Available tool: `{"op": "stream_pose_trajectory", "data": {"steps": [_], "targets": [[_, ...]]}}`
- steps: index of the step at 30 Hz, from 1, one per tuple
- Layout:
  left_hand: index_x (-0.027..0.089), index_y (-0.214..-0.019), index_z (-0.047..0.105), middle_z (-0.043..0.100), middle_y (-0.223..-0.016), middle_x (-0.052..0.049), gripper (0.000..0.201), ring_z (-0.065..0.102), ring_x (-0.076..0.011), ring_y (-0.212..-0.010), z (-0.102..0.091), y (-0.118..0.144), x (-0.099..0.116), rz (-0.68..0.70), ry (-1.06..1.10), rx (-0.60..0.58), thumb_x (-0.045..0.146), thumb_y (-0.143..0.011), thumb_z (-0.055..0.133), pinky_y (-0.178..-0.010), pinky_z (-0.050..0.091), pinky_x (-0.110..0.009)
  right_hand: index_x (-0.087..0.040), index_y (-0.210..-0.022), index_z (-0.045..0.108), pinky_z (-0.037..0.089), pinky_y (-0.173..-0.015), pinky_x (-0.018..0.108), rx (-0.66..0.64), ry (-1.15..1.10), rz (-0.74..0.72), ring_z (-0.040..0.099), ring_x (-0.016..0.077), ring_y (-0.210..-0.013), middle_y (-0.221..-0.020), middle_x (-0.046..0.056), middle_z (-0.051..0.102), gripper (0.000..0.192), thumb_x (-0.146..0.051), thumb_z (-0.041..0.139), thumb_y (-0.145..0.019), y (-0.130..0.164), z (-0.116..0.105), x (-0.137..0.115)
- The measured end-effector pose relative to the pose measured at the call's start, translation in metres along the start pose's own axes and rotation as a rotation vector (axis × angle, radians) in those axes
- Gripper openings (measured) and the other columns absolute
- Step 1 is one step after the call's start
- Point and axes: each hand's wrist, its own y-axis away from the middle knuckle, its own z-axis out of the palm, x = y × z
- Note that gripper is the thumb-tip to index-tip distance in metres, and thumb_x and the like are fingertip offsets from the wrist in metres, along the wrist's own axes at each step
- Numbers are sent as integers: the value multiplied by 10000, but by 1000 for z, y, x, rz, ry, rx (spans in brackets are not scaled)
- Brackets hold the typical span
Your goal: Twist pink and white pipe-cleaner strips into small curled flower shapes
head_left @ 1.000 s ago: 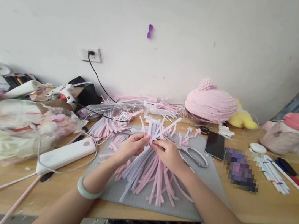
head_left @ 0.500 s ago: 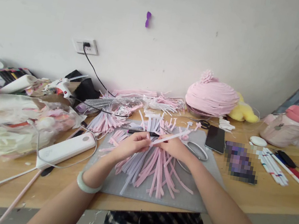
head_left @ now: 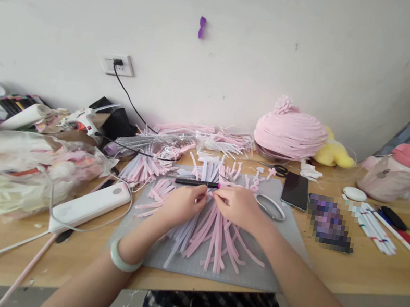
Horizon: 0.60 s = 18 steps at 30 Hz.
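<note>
Both hands, left (head_left: 181,205) and right (head_left: 237,205), pinch thin pink strip (head_left: 210,194) (mostly hidden) above pink-white strip pile (head_left: 211,231).

No text, label, brand or number can be read on anything on the table (head_left: 365,277).

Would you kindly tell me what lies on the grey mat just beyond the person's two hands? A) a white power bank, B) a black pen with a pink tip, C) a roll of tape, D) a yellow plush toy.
B: a black pen with a pink tip lies across the grey mat just past the left hand and right hand, above the pink strips.
</note>
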Motion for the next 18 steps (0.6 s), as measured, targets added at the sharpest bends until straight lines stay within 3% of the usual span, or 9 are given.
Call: {"op": "stream_pose_trajectory", "data": {"steps": [4, 7, 9, 11, 13, 15, 18], "targets": [[202, -671, 462, 519, -581, 6, 181, 470, -137, -520, -3, -1, -4, -130, -9, 173, 286, -812, 386, -492, 208, -230, -185, -922, 675, 313, -533, 251, -23, 17, 12, 571, 162, -591, -682, 80, 670, 289, -232, 398, -852, 8, 15, -16], [198, -672, 440, 476, -567, 27, 186, 443, -118, -514, -8, -2, -7, -187, 169, 303, 305, -816, 391, -507, 251, -218, -209, -1083, 611, 332, -509, 233, -85, -228, 112, 561, 145, -538, -634, 45, 658, 320, -277, 382, -870, 7, 24, -13], [192, -661, 424, 450, -566, 36, 198, 434, -108, -527, -11, -2, -7, -135, 393, 334, 315, -814, 401, -528, 294, -210, -203, -1046, 617, 334, -476, 220, -168, -440, 190, 514, 122, -463, -564, 13, 625, 332, -326, 356, -881, 3, 26, -5], [186, -639, 420, 442, -571, 36, 219, 428, -104, -543, -13, -1, -5, -51, 604, 291, 328, -806, 418, -546, 325, -207, -177, -919, 643, 328, -458, 218, -224, -551, 247, 472, 110, -431, -527, 0, 591, 339, -360, 361, -872, -2, 26, 4], [178, -625, 434, 453, -577, 29, 232, 419, -102, -553, -14, 1, -3, 18, 727, 177, 336, -794, 439, -552, 335, -208, -151, -761, 646, 326, -475, 223, -184, -541, 278, 471, 110, -464, -535, 5, 569, 337, -374, 407, -845, -7, 22, 14], [172, -633, 464, 448, -571, 29, 225, 396, -99, -540, -14, 3, -2, 62, 745, 20, 338, -785, 453, -533, 319, -207, -140, -673, 634, 313, -485, 225, -156, -511, 301, 464, 112, -495, -536, 2, 540, 333, -389, 459, -810, -11, 18, 23], [170, -631, 486, 396, -542, 37, 210, 354, -97, -517, -13, 4, -2, 146, 598, -164, 311, -783, 450, -505, 268, -208, -133, -633, 623, 291, -478, 221, -174, -519, 346, 435, 103, -487, -505, -19, 495, 301, -394, 530, -752, -12, 11, 32]]}}
